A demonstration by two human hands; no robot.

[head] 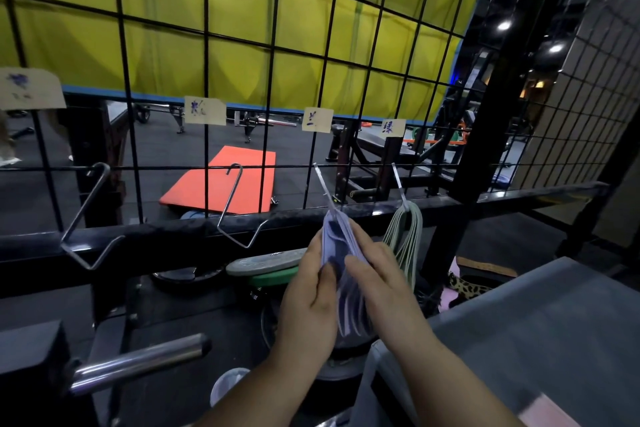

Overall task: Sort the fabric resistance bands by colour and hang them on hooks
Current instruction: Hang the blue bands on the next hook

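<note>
Now bundle of pale lilac fabric resistance bands [337, 239] runs near upright, top end at silver wire hook [323, 185] on black wire grid [266, 45], just above both hands. Its left edge pinched by left hand [308, 291] fingers, right side clasped by right hand [377, 284] fingers. Hanging sage-green bands [405, 236] just right.

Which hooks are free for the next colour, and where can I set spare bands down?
The far-left hook and the second hook hang bare. The grey surface at lower right has open room. Crowded: left hand and right hand hold the lavender bands on the third hook, close beside the green bands on the fourth hook.
</note>
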